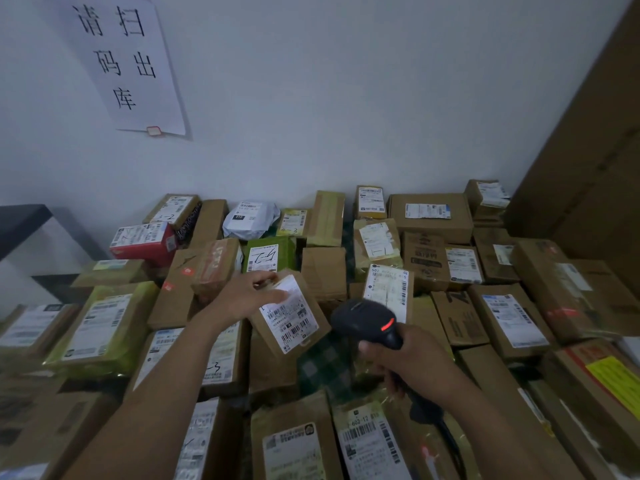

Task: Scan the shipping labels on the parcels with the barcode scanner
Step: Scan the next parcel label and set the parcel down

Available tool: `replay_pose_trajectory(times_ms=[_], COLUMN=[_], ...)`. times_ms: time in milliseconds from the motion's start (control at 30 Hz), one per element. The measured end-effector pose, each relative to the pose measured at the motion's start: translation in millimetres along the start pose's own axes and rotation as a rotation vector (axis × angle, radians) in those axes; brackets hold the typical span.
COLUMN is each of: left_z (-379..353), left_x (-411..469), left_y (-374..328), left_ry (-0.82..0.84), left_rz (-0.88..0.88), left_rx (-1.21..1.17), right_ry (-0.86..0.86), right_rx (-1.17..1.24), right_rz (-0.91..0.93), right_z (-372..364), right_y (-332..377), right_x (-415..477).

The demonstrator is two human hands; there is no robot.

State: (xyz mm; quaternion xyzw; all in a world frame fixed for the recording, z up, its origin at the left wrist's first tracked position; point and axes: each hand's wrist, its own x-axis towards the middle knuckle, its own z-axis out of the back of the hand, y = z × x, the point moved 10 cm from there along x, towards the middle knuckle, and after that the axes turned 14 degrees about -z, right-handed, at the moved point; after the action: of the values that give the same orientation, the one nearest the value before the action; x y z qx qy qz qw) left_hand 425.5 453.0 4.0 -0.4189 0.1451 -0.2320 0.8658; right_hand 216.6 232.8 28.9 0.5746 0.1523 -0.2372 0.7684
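My left hand [250,295] grips the top left edge of a small brown cardboard parcel [304,337] and holds it tilted, thumb lying across its white shipping label [289,315]. My right hand [412,363] is wrapped round the handle of a black barcode scanner [363,322], whose head sits just right of that label. A red light glows on the scanner's head. Its cable runs down past my right wrist.
Many labelled parcels cover the whole surface: a red box [143,244] and a white poly bag [249,218] at the back, green-wrapped ones [104,327] at left. A paper sign [128,60] hangs on the white wall. Tall cardboard [595,150] stands at right.
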Motion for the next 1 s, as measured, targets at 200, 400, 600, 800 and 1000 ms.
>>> replay_pose_trajectory(times_ms=[200, 400, 600, 800, 1000], left_z=[-60, -99, -114, -127, -119], left_x=[9, 29, 32, 35, 37], left_y=[-16, -29, -20, -4, 26], left_ry=[0.157, 0.352, 0.400, 0.501, 0.466], left_rz=[-0.081, -0.107, -0.062, -0.039, 0.028], left_rx=[0.005, -0.015, -0.067, -0.095, -0.170], right_ry=[-0.301, -0.362, -0.365, -0.427, -0.415], right_rx=[0.197, 0.233, 0.234, 0.310, 0.282], right_rz=[-0.023, -0.023, -0.040, -0.083, -0.056], right_z=[54, 66, 65, 71, 67], right_y=[-8, -18, -29, -44, -40], right_x=[12, 27, 37, 45, 49])
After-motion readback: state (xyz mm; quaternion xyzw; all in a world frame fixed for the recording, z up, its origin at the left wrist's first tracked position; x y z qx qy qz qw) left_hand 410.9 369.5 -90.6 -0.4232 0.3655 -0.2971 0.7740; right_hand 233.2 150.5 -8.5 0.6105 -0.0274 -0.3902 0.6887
